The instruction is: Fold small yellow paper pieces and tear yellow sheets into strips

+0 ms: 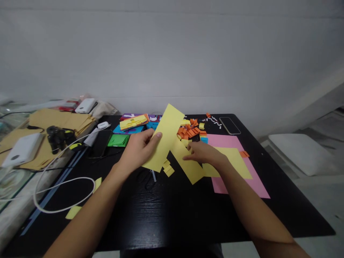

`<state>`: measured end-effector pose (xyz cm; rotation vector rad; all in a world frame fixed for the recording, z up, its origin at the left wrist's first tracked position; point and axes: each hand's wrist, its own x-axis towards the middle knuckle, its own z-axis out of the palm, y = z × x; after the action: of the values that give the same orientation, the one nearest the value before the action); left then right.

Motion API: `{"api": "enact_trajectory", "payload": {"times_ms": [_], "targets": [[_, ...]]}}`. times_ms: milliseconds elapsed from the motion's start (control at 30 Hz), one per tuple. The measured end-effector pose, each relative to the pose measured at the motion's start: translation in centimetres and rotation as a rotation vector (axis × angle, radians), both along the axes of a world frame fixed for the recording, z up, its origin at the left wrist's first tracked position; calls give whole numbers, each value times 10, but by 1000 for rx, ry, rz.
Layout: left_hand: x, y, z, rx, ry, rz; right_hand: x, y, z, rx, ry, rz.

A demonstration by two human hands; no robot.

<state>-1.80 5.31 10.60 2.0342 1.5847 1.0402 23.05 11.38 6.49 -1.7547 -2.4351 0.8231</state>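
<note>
My left hand (141,148) is closed on a yellow paper strip (169,130), thumb on top, the strip tilted above the table. My right hand (205,153) is over a second yellow paper strip (189,168); its thumb and index finger are apart with nothing visible between them. Whether it touches that strip I cannot tell. Beyond my right hand is a heap of folded orange paper pieces (190,130). Small yellow paper pieces (168,168) lie between the two strips. Scissors (149,181) lie partly under the left strip.
A yellow sheet (236,163) lies on a pink sheet (255,179) at right, with a phone (229,126) behind. Green paper pieces (118,140), a yellow paper stack (134,122) and a dark phone (100,143) are at left. A white cable (64,208) loops over the table's left side.
</note>
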Motion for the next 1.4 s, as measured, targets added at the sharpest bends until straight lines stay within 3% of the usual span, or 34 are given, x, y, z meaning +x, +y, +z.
{"api": "enact_trajectory", "payload": {"times_ms": [100, 200, 333, 500, 700, 767, 967, 1133, 1400], "targets": [[4, -3, 0, -83, 15, -110, -3, -2, 12, 113, 466, -137], [8, -5, 0, -129, -11, -178, -7, -7, 27, -14, 1030, -186], [9, -7, 0, -146, -58, -165, -8, -15, 39, -58, 1309, -302], [9, -9, 5, -239, -142, -219, -10, -20, 40, 39, 1296, -341], [11, -9, 2, -478, -768, -338, -18, -33, 38, 2, 1305, -240], [13, -10, -1, -542, -868, -339, -22, -38, 40, -1, 1290, -227], [22, -13, -1, -533, -814, -428, -29, -49, 43, -15, 1284, -215], [26, -16, 6, -531, -650, -380, -31, -56, 46, 18, 1269, -206], [27, -17, 7, -443, -604, -318, -32, -61, 50, 34, 1281, -217]]}}
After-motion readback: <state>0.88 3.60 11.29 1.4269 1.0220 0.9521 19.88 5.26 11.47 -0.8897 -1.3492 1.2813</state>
